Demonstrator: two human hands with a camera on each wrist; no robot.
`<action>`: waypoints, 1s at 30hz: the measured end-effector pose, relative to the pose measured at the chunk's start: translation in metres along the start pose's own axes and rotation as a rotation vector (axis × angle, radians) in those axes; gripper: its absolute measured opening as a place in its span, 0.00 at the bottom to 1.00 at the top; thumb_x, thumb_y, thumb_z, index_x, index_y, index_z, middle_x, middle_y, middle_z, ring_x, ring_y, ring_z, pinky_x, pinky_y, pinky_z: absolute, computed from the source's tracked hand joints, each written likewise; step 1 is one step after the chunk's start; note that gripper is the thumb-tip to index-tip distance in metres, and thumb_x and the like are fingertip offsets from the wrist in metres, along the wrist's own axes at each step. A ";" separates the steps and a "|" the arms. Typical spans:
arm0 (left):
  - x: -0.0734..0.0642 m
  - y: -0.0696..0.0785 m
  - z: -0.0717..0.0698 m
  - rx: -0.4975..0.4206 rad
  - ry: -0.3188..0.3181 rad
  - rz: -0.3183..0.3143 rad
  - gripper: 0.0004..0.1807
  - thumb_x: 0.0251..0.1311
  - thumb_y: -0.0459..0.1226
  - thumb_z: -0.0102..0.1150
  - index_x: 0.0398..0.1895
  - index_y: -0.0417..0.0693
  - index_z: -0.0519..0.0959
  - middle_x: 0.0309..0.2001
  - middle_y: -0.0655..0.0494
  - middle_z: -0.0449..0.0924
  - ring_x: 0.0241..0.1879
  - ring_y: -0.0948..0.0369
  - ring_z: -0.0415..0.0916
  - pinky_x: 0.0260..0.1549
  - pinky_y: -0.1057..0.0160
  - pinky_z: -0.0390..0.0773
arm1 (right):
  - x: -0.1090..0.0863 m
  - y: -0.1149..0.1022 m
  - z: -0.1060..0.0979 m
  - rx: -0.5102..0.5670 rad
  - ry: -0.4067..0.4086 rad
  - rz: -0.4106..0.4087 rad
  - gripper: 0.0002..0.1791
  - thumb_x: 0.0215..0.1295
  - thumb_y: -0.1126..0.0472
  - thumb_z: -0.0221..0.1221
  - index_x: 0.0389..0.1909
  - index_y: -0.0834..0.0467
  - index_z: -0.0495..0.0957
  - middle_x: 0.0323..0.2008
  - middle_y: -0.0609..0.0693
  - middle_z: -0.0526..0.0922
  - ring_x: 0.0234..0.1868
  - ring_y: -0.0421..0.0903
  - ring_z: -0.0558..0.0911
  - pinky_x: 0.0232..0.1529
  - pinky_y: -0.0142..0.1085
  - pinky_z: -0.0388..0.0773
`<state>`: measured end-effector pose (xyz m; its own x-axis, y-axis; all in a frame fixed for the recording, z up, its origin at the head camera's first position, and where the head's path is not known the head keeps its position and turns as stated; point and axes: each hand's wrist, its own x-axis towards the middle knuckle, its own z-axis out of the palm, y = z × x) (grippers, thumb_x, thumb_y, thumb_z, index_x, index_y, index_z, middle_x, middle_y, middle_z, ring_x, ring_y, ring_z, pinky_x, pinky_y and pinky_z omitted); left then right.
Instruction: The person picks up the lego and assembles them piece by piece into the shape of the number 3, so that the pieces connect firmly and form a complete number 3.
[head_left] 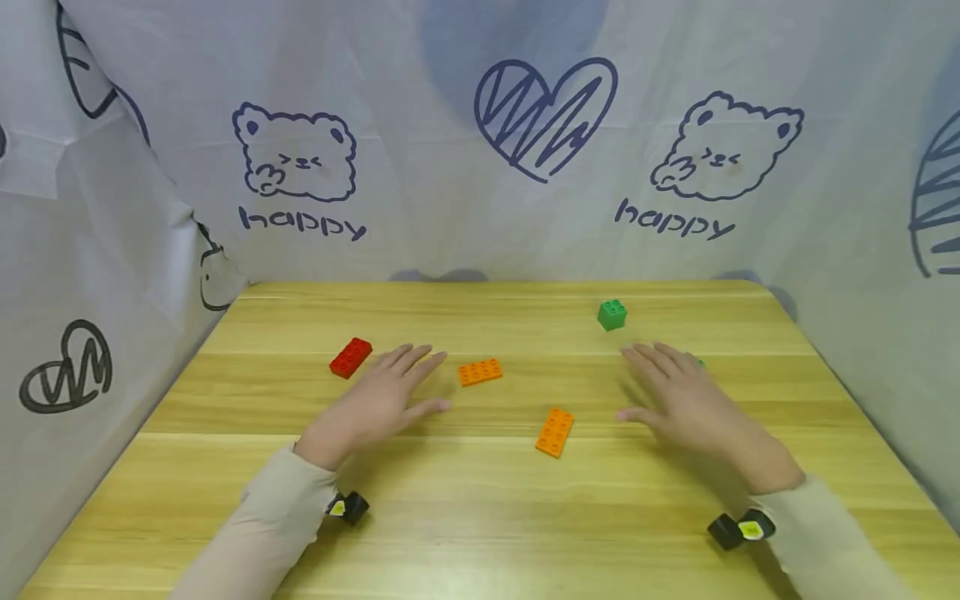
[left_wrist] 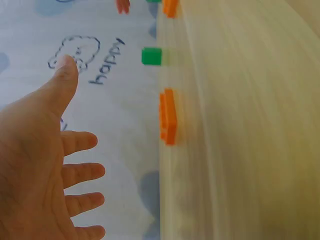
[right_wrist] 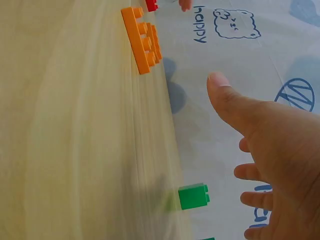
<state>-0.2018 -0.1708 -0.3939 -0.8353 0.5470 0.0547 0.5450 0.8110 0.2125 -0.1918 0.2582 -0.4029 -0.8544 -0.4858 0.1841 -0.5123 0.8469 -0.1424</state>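
My left hand (head_left: 378, 400) hovers over the table with fingers spread and holds nothing; a red toy brick (head_left: 351, 357) lies just beyond it to the left. To the right of its fingertips is a flat orange brick (head_left: 480, 372). A second orange brick (head_left: 554, 432) lies nearer, between the hands. My right hand (head_left: 686, 404), also above the table, has its fingers extended and nothing in its grasp. Beyond its fingertips stands a square green brick (head_left: 612, 314). Another green piece (head_left: 701, 362) is mostly hidden behind that hand. In the right wrist view the green brick (right_wrist: 193, 196) appears below the thumb.
The bricks lie spread on a wood-grain table (head_left: 450, 525). A pale cloth (head_left: 420, 208) with bear and heart drawings hangs behind the table and along its sides. Each wrist wears a small black camera, one on the left (head_left: 349, 507) and one on the right (head_left: 726, 531).
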 end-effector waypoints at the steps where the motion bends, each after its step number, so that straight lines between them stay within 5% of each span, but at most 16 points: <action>1: 0.002 0.004 -0.001 -0.006 0.005 0.003 0.43 0.66 0.66 0.42 0.77 0.54 0.54 0.75 0.47 0.53 0.73 0.43 0.48 0.68 0.42 0.50 | 0.000 0.002 0.000 -0.001 0.018 -0.004 0.50 0.61 0.32 0.58 0.74 0.60 0.57 0.71 0.63 0.60 0.70 0.67 0.56 0.65 0.64 0.51; 16: 0.031 0.067 0.008 -0.011 0.004 0.129 0.44 0.65 0.68 0.37 0.73 0.48 0.63 0.68 0.50 0.67 0.66 0.49 0.64 0.65 0.50 0.61 | -0.004 0.026 -0.002 0.066 0.214 0.106 0.38 0.62 0.46 0.65 0.65 0.66 0.68 0.60 0.66 0.71 0.61 0.67 0.68 0.60 0.61 0.62; 30: 0.051 0.106 0.030 -0.023 -0.083 0.151 0.45 0.63 0.69 0.37 0.73 0.51 0.63 0.66 0.51 0.69 0.65 0.52 0.65 0.65 0.52 0.62 | -0.007 0.051 0.002 0.112 0.197 0.235 0.40 0.61 0.46 0.66 0.65 0.69 0.67 0.59 0.71 0.70 0.59 0.71 0.67 0.58 0.64 0.63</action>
<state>-0.1841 -0.0503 -0.3981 -0.7345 0.6786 0.0075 0.6617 0.7137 0.2299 -0.2126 0.3048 -0.4130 -0.9229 -0.2192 0.3165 -0.3184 0.8968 -0.3074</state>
